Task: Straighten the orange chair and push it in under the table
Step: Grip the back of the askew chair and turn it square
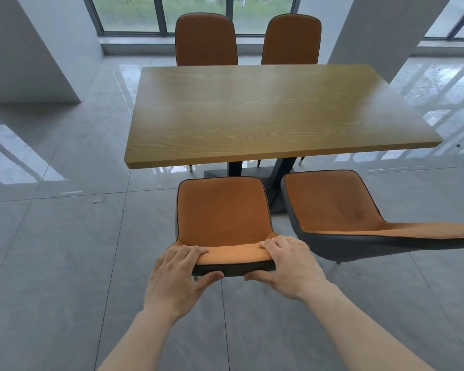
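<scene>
An orange chair (pixel 223 210) with a dark outer shell stands in front of me, its seat facing the wooden table (pixel 273 111). The seat's front edge lies just short of the table's near edge. My left hand (pixel 178 274) grips the left end of the backrest's top, fingers over the orange side and thumb on the dark back. My right hand (pixel 289 266) grips the right end the same way. The chair's legs are hidden under the seat.
A second orange chair (pixel 340 210) stands to the right, turned at an angle, close beside the held one. Two more orange chairs (pixel 205 40) (pixel 292 38) sit at the far side. The table's black base (pixel 252 172) is under its near edge. Glossy grey tile floor surrounds everything; white pillars stand left and right.
</scene>
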